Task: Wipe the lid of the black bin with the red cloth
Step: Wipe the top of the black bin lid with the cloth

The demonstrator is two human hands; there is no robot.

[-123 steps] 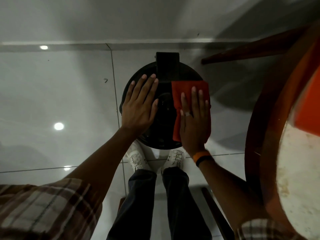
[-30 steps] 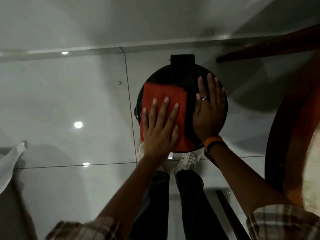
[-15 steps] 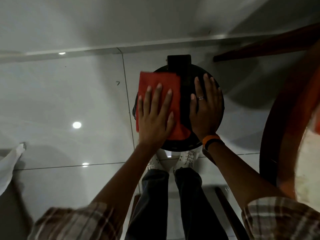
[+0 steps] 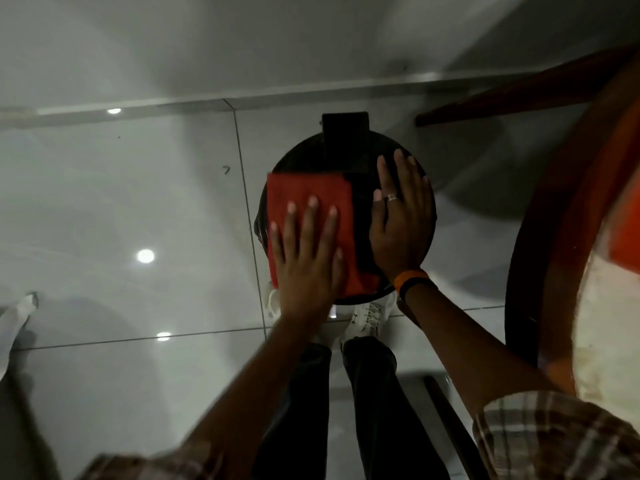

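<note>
The black bin stands on the tiled floor in front of my feet, and I look down on its round lid [image 4: 346,157], which has a black hinge block [image 4: 345,128] at the far edge. The red cloth [image 4: 308,190] lies flat on the lid's left half. My left hand [image 4: 304,261] presses down on it with spread fingers, palm over the cloth's near part. My right hand [image 4: 398,230], with a ring and an orange wristband, rests flat and bare on the lid's right half.
A round wooden table [image 4: 554,237] curves close along the right, with a wooden leg [image 4: 519,95] reaching behind the bin. My white shoes [image 4: 369,315] touch the bin's near side. A white object [image 4: 14,323] lies at the far left. The wall runs behind the bin.
The cloth has passed from my right hand on the lid's right half to my left hand on the left half. In the last half second it slid from the far edge back toward me.
</note>
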